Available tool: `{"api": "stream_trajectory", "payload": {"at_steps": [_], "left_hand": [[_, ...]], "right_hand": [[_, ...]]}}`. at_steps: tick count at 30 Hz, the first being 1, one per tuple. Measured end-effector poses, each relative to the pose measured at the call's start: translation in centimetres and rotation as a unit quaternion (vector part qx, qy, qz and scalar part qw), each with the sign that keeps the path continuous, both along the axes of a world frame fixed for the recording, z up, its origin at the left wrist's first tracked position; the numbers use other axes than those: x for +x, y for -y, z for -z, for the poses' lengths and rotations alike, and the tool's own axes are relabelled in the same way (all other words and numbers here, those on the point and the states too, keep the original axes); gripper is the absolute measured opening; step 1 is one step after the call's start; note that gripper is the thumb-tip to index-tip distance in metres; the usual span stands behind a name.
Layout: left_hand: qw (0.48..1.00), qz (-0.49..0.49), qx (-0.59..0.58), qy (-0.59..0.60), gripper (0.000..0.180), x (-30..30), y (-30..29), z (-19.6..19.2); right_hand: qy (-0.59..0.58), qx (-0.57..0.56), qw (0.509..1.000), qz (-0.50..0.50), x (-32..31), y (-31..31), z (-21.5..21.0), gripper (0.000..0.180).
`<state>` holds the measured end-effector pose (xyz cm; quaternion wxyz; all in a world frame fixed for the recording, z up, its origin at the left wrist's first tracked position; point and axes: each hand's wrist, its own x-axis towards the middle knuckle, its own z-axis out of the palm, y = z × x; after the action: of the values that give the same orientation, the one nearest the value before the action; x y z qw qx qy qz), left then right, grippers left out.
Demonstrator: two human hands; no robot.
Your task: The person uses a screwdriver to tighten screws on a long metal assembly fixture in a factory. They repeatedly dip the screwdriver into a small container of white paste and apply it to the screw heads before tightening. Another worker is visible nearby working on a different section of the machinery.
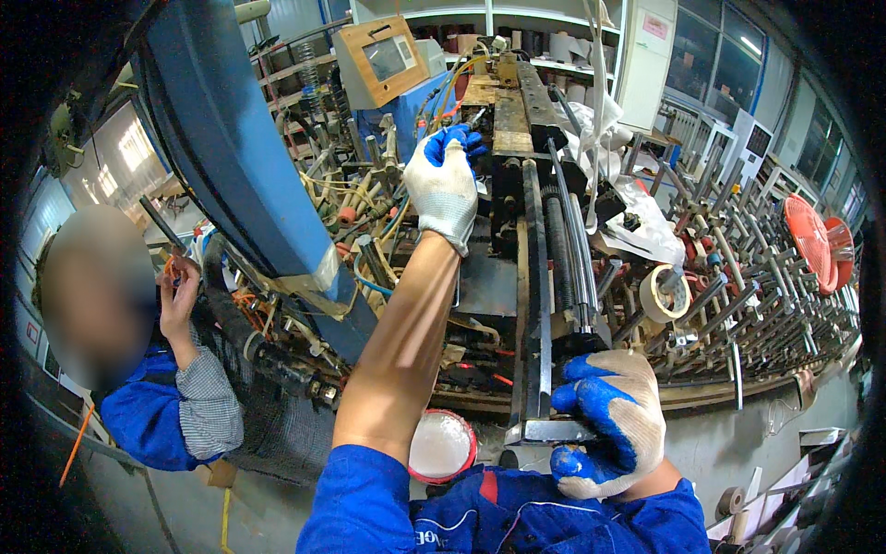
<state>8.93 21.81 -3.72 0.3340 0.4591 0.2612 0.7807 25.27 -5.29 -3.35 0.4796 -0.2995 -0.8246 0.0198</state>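
Note:
My left hand (446, 180), in a white knit glove with blue coating, reaches forward over the machine with its fingers curled closed. What the fingers hold, if anything, is hidden. A thin metallic piece (478, 117) shows just past the knuckles; whether it is in my grip I cannot tell. Beside that hand runs a worn metal block (510, 125) on the machine's top. Close to my body, my right hand (616, 420), gloved alike, curls around the end of a flat metal bar (554, 431), blue fingertips above and thumb below. Dark parallel rods (574, 249) lead away from there.
A blue machine post (231, 138) rises at left, near a co-worker's raised hand (180, 295). A control screen (389, 57) stands behind. At right are many upright metal pegs (738, 295), a tape roll (664, 294) and red discs (808, 242). A white-filled round tub (441, 446) sits below.

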Motion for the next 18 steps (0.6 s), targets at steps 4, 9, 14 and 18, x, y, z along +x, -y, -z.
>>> {"api": "stream_trajectory", "payload": {"at_steps": [4,9,14,18], "left_hand": [[1.000,-0.001,0.007,0.014,0.020,-0.3,-0.1,0.4],[0.999,-0.023,-0.032,0.032,0.019,-0.5,0.4,0.3],[0.922,-0.205,0.004,-0.329,0.027,-0.6,1.8,0.0],[0.915,-0.201,-0.034,-0.349,0.029,-1.6,1.4,-1.3]], "right_hand": [[0.015,0.019,1.000,0.007,-0.1,0.0,-0.2,0.044],[0.004,0.020,1.000,0.008,-0.1,0.1,-0.1,0.045],[0.023,0.011,1.000,-0.005,0.1,0.2,-0.6,0.045],[0.023,0.013,1.000,-0.012,0.4,0.4,-0.6,0.052]]}}
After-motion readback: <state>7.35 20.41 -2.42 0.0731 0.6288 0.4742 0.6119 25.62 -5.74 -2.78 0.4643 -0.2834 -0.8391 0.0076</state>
